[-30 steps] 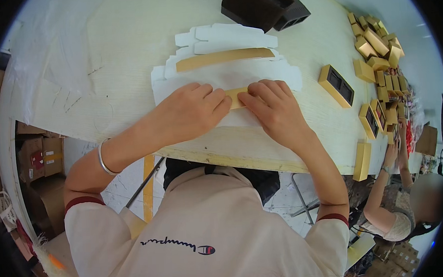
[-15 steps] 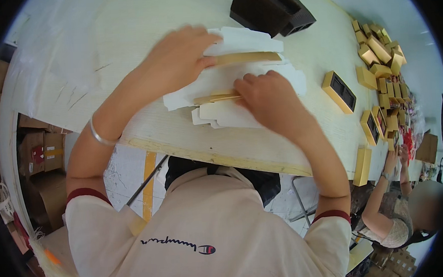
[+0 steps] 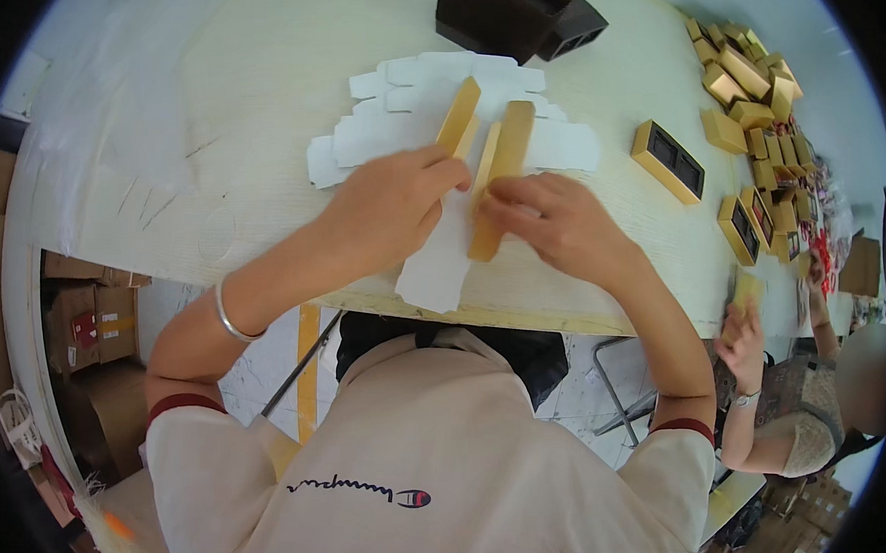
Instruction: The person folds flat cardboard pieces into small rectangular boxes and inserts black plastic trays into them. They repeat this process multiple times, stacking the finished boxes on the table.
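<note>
Between my hands is a partly folded carton (image 3: 435, 277), gold outside and white inside, its long side walls standing up. It points away from me, with a white flap toward the table's front edge. My left hand (image 3: 404, 200) is closed on the left gold wall. Fingers of my right hand (image 3: 550, 216) pinch the right gold wall near its middle. Beneath and beyond it lie several flat white carton blanks (image 3: 356, 141), overlapping on the table. My palms and some fingertips are hidden.
A dark brown holder (image 3: 509, 13) stands at the back. To the right are a gold box with a black insert (image 3: 669, 161) and several gold boxes (image 3: 753, 80). A co-worker's hand (image 3: 742, 346) holds a gold box at the right. Clear plastic sheeting (image 3: 123, 93) lies left.
The carton has turned from lying crosswise to pointing away from me. My left hand has come nearer to me. At the right, the co-worker has taken hold of a gold box.
</note>
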A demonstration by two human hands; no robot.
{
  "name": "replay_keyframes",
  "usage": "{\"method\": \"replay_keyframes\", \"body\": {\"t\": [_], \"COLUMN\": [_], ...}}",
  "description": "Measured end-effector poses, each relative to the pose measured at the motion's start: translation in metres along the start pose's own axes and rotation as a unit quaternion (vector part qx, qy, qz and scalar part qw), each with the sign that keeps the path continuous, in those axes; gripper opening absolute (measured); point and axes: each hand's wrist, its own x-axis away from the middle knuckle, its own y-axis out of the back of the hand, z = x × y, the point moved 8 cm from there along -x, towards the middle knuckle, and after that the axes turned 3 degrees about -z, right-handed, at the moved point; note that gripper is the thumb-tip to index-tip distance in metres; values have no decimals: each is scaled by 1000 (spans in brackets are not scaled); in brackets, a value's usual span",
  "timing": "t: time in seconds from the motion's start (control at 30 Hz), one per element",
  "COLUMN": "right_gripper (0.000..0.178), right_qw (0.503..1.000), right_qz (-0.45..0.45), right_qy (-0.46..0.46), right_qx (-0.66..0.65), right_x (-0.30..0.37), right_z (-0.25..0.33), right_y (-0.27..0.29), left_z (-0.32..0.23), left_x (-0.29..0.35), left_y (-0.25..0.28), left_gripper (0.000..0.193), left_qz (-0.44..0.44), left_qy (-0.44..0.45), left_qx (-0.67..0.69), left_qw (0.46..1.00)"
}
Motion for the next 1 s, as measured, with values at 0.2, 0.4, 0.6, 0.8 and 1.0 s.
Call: {"method": "replay_keyframes", "body": {"t": [0.2,0.4,0.6,0.8,1.0], "right_gripper": [22,16,26,42,54], "right_qw": [995,979,900,861,988], "right_qz": [-47,-103,-36,32,4], "right_qy": [-37,-95,-294,-283,-141], "right_qx": [-84,-149,-320,-421,-61], "right_x": [13,3,10,8,23], "right_z": [-5,-7,-21,-21,20], "right_y": [7,-14,-27,-15,5], "left_z": [10,5,-4,-4,3], "left_x": [11,0,-4,-1,-1], "left_y": [0,-11,-18,-20,-21], "left_gripper": [29,33,22,12,14], "left_qz": [101,98,15,0,5], "left_qy": [1,-13,-41,-25,52], "left_qx": [193,129,70,98,157], "left_qw": [976,987,997,995,986]}}
